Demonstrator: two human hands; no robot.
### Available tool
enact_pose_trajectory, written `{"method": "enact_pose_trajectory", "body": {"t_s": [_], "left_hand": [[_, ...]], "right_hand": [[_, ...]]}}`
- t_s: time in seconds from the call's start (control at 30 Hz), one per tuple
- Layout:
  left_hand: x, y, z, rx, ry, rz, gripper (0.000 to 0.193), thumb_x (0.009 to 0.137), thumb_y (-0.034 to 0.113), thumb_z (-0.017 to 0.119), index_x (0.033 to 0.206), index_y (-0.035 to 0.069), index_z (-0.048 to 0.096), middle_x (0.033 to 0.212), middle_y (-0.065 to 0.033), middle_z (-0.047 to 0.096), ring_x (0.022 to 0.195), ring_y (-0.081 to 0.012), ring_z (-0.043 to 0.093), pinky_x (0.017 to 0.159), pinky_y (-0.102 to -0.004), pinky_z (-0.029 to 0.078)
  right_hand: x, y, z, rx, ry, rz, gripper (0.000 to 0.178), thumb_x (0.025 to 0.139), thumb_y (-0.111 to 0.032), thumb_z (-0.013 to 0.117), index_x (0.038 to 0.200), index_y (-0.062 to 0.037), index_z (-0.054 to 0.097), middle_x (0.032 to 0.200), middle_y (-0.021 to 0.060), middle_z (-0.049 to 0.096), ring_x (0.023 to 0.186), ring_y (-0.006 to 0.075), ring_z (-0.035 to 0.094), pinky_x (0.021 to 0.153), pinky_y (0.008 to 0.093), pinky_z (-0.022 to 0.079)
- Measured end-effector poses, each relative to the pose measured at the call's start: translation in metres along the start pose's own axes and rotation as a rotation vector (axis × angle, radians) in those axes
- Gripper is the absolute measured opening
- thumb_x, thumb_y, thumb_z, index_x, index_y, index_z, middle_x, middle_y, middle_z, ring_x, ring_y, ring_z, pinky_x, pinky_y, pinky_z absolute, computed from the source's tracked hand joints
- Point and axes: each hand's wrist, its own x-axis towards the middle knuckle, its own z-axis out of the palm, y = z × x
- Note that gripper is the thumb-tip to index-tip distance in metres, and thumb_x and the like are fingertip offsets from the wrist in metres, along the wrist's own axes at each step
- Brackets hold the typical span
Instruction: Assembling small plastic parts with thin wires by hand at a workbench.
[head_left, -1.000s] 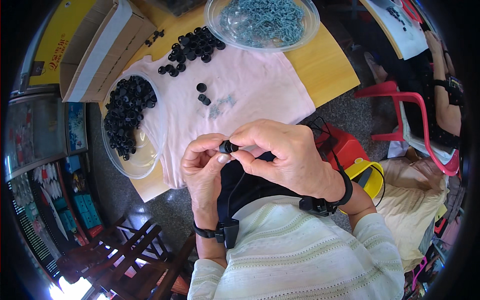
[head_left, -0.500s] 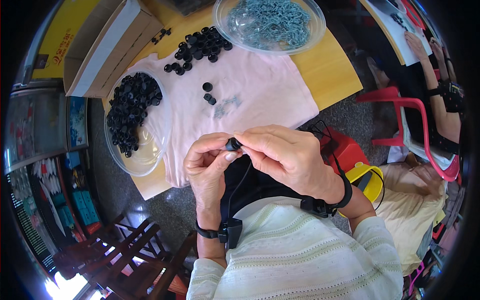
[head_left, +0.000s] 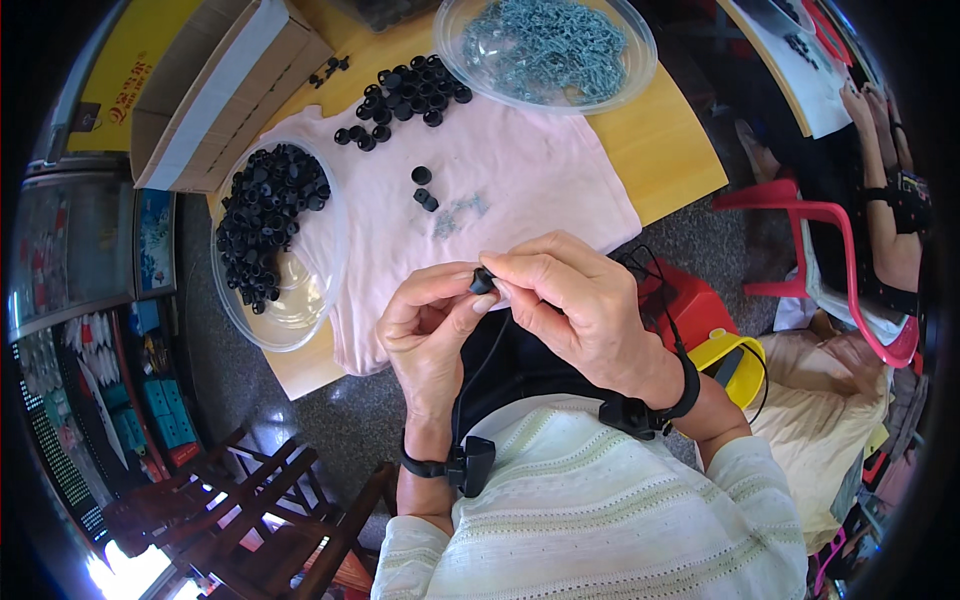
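Observation:
A small black plastic cap [head_left: 482, 281] is held up over the near edge of the pink cloth. Thumb and forefinger of my left hand [head_left: 425, 320] pinch it from the left. My right hand [head_left: 575, 310] closes its fingertips on the cap's right side, and they hide part of it. Beyond my hands, a single round black cap [head_left: 421, 175] lies on the pink cloth [head_left: 540, 165], with a pair of smaller black pieces [head_left: 426, 200] beside it. Farther back is a loose group of black caps [head_left: 405, 95].
At the left, a clear round tub [head_left: 290, 335] holds many black caps. A clear bowl [head_left: 645, 75] of grey-blue small parts stands at the back. A cardboard box [head_left: 235, 95] edges the wooden table [head_left: 685, 160]. Rightward are a red chair [head_left: 850, 235] and another person's arm [head_left: 880, 230].
Both my hands have shifted slightly, the left one to the right and the right one upward. The cap between them has turned and sits a little higher. The other person's hands have drawn together.

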Motion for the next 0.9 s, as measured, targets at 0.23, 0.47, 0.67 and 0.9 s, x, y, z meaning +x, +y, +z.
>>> {"method": "enact_pose_trajectory", "body": {"t_s": [0.23, 0.47, 0.67, 0.9], "left_hand": [[-0.004, -0.005, 0.007, -0.082, 0.080, -0.108, 0.025, 0.079, -0.012, 0.065, 0.098, 0.003, 0.060, 0.107, -0.0123, 0.064, 0.096, -0.0158, 0.063, 0.086, -0.0279, 0.051], [-0.002, -0.003, 0.008, -0.119, 0.109, -0.195, 0.019, 0.082, -0.008, 0.065, 0.096, 0.003, 0.061, 0.105, -0.0123, 0.065, 0.095, -0.0172, 0.064, 0.088, -0.0290, 0.051], [-0.002, -0.010, 0.007, -0.191, 0.145, -0.236, 0.017, 0.081, -0.010, 0.065, 0.091, 0.003, 0.063, 0.102, -0.0133, 0.064, 0.093, -0.0183, 0.064, 0.083, -0.0328, 0.055], [-0.002, -0.012, 0.011, -0.228, 0.193, -0.289, 0.014, 0.081, -0.009, 0.066, 0.088, 0.003, 0.063, 0.101, -0.0115, 0.065, 0.093, -0.0166, 0.063, 0.084, -0.0307, 0.053]], "right_hand": [[0.000, -0.002, 0.002, -0.005, -0.010, 0.070, 0.031, 0.071, 0.007, 0.066, 0.101, 0.0008, 0.063, 0.081, 0.0087, 0.058, 0.071, 0.0236, 0.059, 0.061, 0.0317, 0.050], [0.000, 0.005, 0.004, -0.113, -0.046, 0.030, 0.036, 0.069, 0.006, 0.067, 0.105, -0.0003, 0.062, 0.082, 0.0085, 0.056, 0.074, 0.0240, 0.058, 0.062, 0.0327, 0.050], [0.000, 0.012, 0.005, -0.200, -0.068, -0.069, 0.037, 0.069, 0.005, 0.068, 0.106, 0.0026, 0.061, 0.084, 0.0092, 0.055, 0.078, 0.0246, 0.058, 0.064, 0.0328, 0.050], [-0.001, 0.020, 0.008, -0.243, -0.051, -0.121, 0.036, 0.069, 0.004, 0.069, 0.104, 0.0041, 0.059, 0.084, 0.0102, 0.055, 0.077, 0.0253, 0.058, 0.065, 0.0330, 0.049]]}}
